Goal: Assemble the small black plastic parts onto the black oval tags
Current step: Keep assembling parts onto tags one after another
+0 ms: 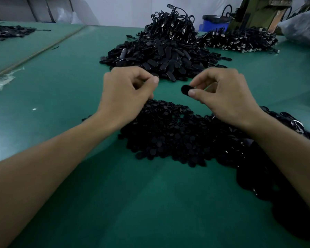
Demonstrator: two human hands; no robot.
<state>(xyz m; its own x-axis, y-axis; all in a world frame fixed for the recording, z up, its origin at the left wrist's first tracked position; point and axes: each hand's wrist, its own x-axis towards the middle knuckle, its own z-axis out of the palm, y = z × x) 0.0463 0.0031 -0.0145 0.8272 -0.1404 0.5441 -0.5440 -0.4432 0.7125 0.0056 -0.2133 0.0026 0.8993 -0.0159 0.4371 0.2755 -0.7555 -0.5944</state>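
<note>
A green tabletop (pixel 115 203) fills the view and runs back to a pale wall (pixel 123 9), where a blue bin (pixel 214 24) stands and a grey plastic bag (pixel 301 29) slumps at far right. Five black heaps lie on the green surface. The biggest, far centre, is a mound of oval tags (pixel 161 59) topped by a tangle of looped cords (pixel 172 24). A flatter heap of metal-tipped cords (pixel 240 40) lies to its right, and a low, dark heap (pixel 5 33) sits at far left, too far off to make out. Nearest the person is a broad spread of small black plastic parts (pixel 165 136); a dark strip with metal rings (pixel 268 167) runs under the right forearm.

Two bare hands hover between the near spread and the far mound. The left hand (pixel 129 90) has its fingers curled and thumb pressed to forefinger in a narrow grip; whether anything is inside it cannot be told. The right hand (pixel 225 93) pinches one oval tag (pixel 185 90) between thumb and forefinger, above the tabletop. The tag's long axis lies roughly across the view, its free rounded end pointing toward the left hand, just apart from it.
</note>
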